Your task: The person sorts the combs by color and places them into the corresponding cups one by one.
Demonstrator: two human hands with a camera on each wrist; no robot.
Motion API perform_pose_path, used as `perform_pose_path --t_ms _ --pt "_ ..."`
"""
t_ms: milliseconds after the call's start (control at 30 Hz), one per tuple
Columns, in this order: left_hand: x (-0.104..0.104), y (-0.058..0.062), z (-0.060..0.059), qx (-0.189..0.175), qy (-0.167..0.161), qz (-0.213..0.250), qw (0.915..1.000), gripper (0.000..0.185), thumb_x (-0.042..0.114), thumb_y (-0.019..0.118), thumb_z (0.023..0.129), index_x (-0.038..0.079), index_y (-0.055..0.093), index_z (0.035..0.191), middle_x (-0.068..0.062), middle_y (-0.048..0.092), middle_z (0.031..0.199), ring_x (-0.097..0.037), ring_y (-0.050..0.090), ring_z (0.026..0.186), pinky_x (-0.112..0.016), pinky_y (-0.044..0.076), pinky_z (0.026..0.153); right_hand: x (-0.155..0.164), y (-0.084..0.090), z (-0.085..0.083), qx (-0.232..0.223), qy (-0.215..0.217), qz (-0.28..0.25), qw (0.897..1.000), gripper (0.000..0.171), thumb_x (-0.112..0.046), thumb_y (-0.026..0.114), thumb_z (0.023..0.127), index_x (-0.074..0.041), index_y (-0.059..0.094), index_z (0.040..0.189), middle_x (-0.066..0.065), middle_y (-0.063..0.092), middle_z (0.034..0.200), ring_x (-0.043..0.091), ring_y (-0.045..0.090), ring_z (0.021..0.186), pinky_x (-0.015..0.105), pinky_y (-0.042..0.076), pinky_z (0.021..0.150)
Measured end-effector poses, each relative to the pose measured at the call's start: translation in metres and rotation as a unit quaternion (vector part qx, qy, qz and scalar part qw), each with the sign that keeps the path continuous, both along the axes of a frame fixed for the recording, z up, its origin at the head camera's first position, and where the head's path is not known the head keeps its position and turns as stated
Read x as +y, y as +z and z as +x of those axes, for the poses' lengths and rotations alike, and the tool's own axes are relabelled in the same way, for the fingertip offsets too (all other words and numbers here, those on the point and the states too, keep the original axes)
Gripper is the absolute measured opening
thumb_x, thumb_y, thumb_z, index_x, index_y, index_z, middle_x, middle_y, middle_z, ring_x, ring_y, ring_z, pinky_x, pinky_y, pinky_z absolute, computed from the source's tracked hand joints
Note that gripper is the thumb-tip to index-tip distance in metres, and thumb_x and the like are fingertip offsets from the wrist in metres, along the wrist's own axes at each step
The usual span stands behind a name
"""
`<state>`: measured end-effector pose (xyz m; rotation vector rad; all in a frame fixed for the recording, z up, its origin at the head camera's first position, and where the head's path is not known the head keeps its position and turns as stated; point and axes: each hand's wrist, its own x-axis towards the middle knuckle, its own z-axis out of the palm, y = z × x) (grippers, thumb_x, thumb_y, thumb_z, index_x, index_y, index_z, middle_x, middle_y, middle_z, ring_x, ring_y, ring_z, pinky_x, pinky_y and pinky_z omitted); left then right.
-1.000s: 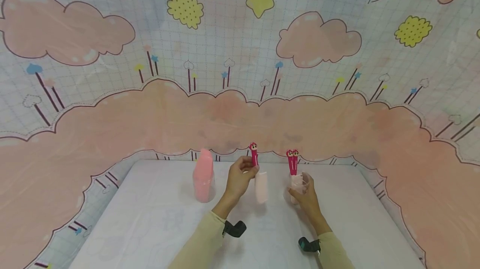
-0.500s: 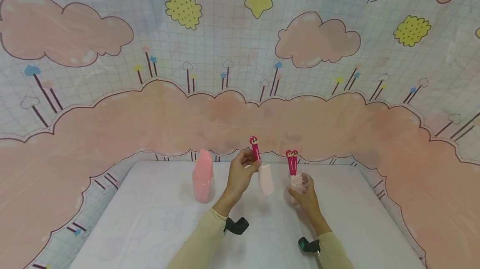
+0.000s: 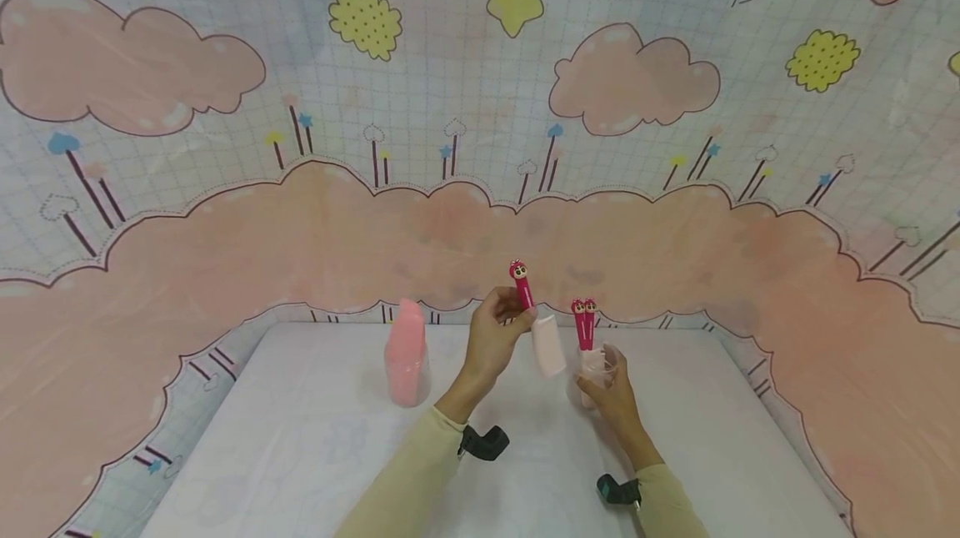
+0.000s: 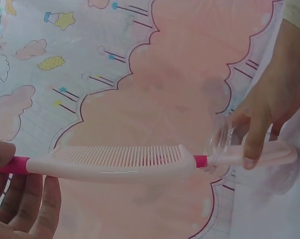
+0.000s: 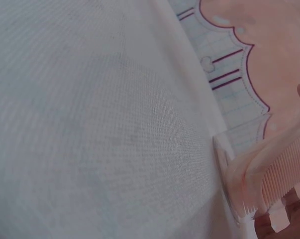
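Note:
My left hand (image 3: 501, 325) pinches the red handle of a pale pink comb (image 3: 547, 345), held in the air with its cartoon-head end up and its toothed end just left of a clear cup (image 3: 597, 369). In the left wrist view the comb (image 4: 120, 162) points at the cup's mouth (image 4: 218, 145). My right hand (image 3: 602, 386) grips that cup on the white table (image 3: 315, 438); two more red-handled combs (image 3: 583, 323) stand in it. The right wrist view shows comb teeth (image 5: 281, 181) inside the cup.
A second clear cup holding pink combs (image 3: 407, 354) stands at the back left of the table. A cartoon cloud backdrop (image 3: 480, 213) rises close behind the table and wraps both sides. Black wrist cameras (image 3: 483, 443) sit on both sleeves.
My left hand has lifted the comb and carried it right, from mid-table to beside the cup. The right hand and its cup have stayed in place.

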<state>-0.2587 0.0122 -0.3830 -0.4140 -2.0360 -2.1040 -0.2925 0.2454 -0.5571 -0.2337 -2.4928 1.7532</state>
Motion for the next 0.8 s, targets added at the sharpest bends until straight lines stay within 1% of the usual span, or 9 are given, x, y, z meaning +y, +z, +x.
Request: perform_pose_path --t_ms 167,233,333,467,567,800 --pt "0.008 -0.009 -0.017 0.009 0.002 -0.001 1.0 0.028 0.004 0.067 0.091 0.001 0.058 0.117 -0.019 0.064 0.113 -0.023 0.063 0.1 -0.028 0.059 0.083 0.0 0.0 0.0 -0.002 -0.003 -0.005 1.0 0.091 -0.029 0.076 0.084 -0.019 0.017 0.153 0.013 0.02 0.163 0.042 0.019 0.149 0.063 0.023 0.117" --pt "0.01 -0.011 -0.02 0.015 0.002 0.004 0.9999 0.029 0.006 0.068 0.091 0.002 0.058 0.117 -0.018 0.064 0.113 -0.022 0.063 0.099 -0.028 0.059 0.083 0.0 0.001 0.0 -0.003 -0.004 -0.002 1.0 0.091 -0.029 0.076 0.084 -0.018 0.017 0.153 0.014 0.02 0.163 0.043 0.019 0.149 0.063 0.023 0.116" --pt "0.013 -0.012 -0.023 0.022 0.005 0.011 0.9997 0.029 0.009 0.07 0.09 0.003 0.059 0.116 -0.016 0.065 0.111 -0.021 0.063 0.098 -0.025 0.058 0.082 0.0 0.001 0.0 -0.006 -0.006 0.001 1.0 0.091 -0.03 0.075 0.085 -0.019 0.017 0.153 0.014 0.02 0.163 0.043 0.019 0.148 0.064 0.023 0.116" --pt "0.018 -0.013 -0.026 0.03 0.004 0.027 0.9992 0.028 0.006 0.07 0.089 0.001 0.059 0.114 -0.019 0.065 0.11 -0.02 0.064 0.096 -0.021 0.057 0.08 0.0 0.002 0.001 -0.004 0.0 0.003 1.0 0.091 -0.031 0.075 0.085 -0.02 0.016 0.154 0.014 0.019 0.163 0.043 0.02 0.148 0.063 0.025 0.115" --pt "0.022 -0.013 -0.028 0.029 0.001 0.041 0.9987 0.029 0.003 0.07 0.088 -0.001 0.058 0.114 -0.021 0.064 0.11 -0.021 0.064 0.096 -0.024 0.058 0.08 0.001 0.002 0.002 0.0 0.007 0.0 1.0 0.092 -0.032 0.075 0.085 -0.02 0.015 0.154 0.014 0.018 0.163 0.044 0.02 0.148 0.063 0.026 0.115" --pt "0.031 -0.015 -0.032 0.024 -0.001 0.064 0.9977 0.029 0.001 0.069 0.088 -0.002 0.057 0.114 -0.021 0.064 0.108 -0.015 0.062 0.091 -0.029 0.06 0.078 0.001 0.002 0.001 0.006 0.009 0.001 1.0 0.091 -0.032 0.075 0.086 -0.019 0.016 0.153 0.013 0.019 0.163 0.043 0.02 0.149 0.061 0.026 0.116"
